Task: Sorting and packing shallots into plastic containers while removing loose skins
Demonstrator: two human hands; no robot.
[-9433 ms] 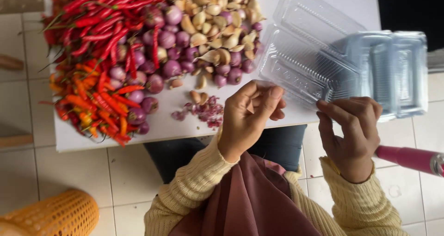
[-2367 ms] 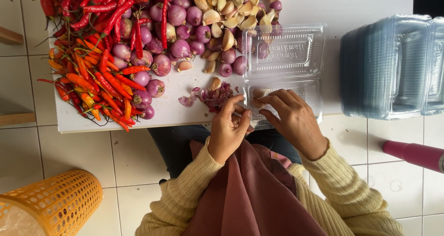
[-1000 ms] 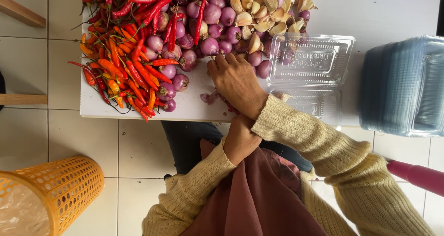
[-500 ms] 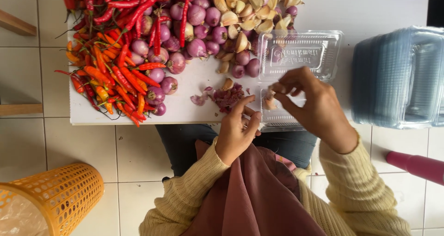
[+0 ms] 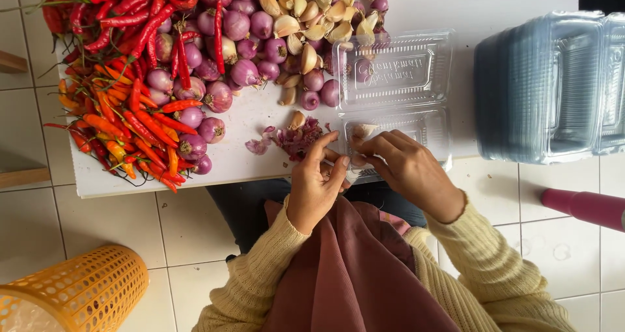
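At table edge, right hand (image 5: 407, 169) back beside left hand (image 5: 316, 185).

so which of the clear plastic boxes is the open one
The single clamshell box lying on the white table just beyond the right hand, its lid folded back flat. The other boxes sit nested in a stack at the right.

Home food-prep spot: chillies (image 5: 124, 78), shallots (image 5: 234, 52)

I see red and orange chillies (image 5: 124, 78), purple shallots (image 5: 241, 45), pale cream garlic cloves (image 5: 312, 10), a clear container (image 5: 397, 78), white table (image 5: 495, 6), cream ribbed sleeves (image 5: 482, 260), maroon cloth (image 5: 351, 273), orange latticed basket (image 5: 78, 296), pink cylinder (image 5: 583, 205).
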